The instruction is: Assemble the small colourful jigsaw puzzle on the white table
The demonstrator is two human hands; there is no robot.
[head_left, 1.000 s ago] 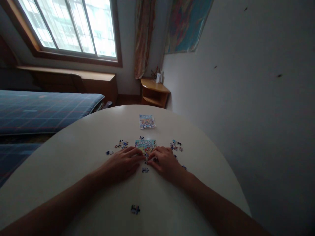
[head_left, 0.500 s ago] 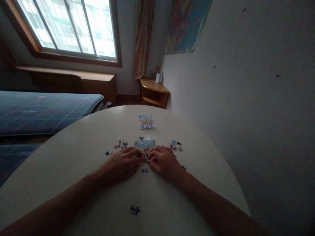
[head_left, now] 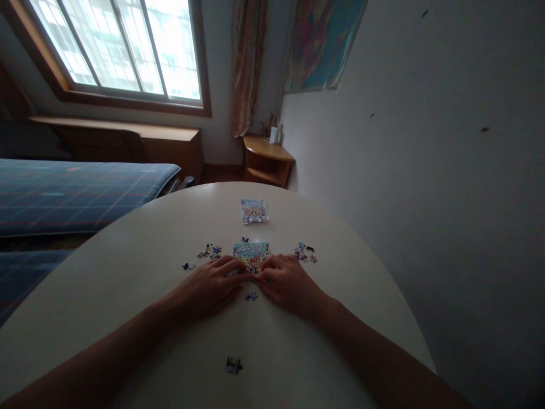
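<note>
A partly joined jigsaw puzzle (head_left: 252,250) with bright lettering lies flat between my hands on the white table. My left hand (head_left: 219,284) comes in from the left, closed at the puzzle's lower edge, its thumb and fingers close together on it. From the right, my right hand (head_left: 287,283) is closed, thumb against the forefinger at the same edge, on a puzzle piece mostly hidden by the fingers. The fingertips of both hands nearly meet. Just below them rests a small joined puzzle section (head_left: 251,296). Another puzzle piece (head_left: 234,365) lies nearer to me.
Loose puzzle pieces (head_left: 209,251) are scattered left of the puzzle, with more pieces (head_left: 305,252) on the right. A picture sheet (head_left: 254,211) lies farther back on the round table (head_left: 183,216). A bed (head_left: 85,193) stands at left; a wall (head_left: 426,199) runs along the right.
My right hand has rolled slightly inward, its fingers closing more tightly and its wrist shifting right over the pieces beside it. My left hand has barely moved.
</note>
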